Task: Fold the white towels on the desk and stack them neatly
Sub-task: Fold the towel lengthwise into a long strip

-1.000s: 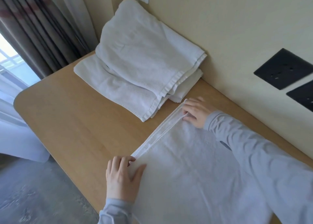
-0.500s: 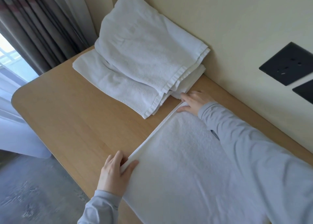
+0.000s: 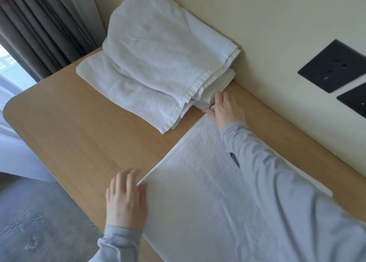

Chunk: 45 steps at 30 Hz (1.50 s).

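Hands both sat on one edge of the flat towel (image 3: pixel 198 192), the edge facing the pile of folded towels (image 3: pixel 158 63). Flat towel lay spread on the desk (image 3: pixel 89 133) right under you, running off the bottom of frame, with your right sleeve (image 3: pixel 277 182) across it.

Your left hand (image 3: pixel 126 200) was palm down at the near corner of that edge. Fingers were about straight and close together, lying on bare desk, thumb side against the towel corner. Heavy blur there; no grasp visible, it just rested.

Your right hand (image 3: pixel 223 109) was at the far corner, near the wall (image 3: pixel 277 24). Thumb and forefinger were closed on the corner in a pinch, other fingers loosely bent, tips touching the pile's bottom layer.

Pile was at the desk's far end against the wall: lower towel flat on the desk, upper one skewed on top with its far part leaning up the wall, hems not lined up. Pile and flat towel were just beside each other, meeting only at your right fingers.

Two black socket plates (image 3: pixel 334 65) were on the wall to the right. Dark curtain (image 3: pixel 39 34) hung at the left behind the desk, grey floor (image 3: pixel 29 222) below its rounded corner.
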Each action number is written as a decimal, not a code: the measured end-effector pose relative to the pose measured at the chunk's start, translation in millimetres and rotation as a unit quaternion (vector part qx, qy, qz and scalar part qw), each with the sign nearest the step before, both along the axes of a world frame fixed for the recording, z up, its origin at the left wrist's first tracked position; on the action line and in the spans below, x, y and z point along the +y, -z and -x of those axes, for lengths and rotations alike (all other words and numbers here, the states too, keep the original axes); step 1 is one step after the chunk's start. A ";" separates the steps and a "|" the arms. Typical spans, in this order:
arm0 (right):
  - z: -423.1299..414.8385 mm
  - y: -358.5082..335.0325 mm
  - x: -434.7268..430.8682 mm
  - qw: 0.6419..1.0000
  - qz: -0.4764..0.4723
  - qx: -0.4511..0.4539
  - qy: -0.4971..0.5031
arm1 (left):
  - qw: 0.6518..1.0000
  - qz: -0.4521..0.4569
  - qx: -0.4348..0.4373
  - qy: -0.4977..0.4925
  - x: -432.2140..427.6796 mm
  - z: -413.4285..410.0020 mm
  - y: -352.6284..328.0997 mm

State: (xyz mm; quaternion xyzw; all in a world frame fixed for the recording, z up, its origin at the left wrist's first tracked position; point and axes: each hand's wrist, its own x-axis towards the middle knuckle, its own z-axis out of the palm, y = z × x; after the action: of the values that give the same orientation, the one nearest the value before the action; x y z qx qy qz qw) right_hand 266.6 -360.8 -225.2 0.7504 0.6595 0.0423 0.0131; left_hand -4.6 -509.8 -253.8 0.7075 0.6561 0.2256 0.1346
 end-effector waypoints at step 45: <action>-51.2 14.8 -299.5 0.938 0.109 0.063 -0.322 | 0.971 0.111 0.089 0.191 -162.2 -151.1 -17.8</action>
State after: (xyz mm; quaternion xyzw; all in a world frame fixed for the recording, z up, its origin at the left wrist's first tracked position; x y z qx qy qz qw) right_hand 317.8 -660.3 -240.0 0.4931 0.8658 -0.0753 0.0388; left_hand 146.5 -671.9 -236.0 0.8174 0.5394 0.0576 0.1940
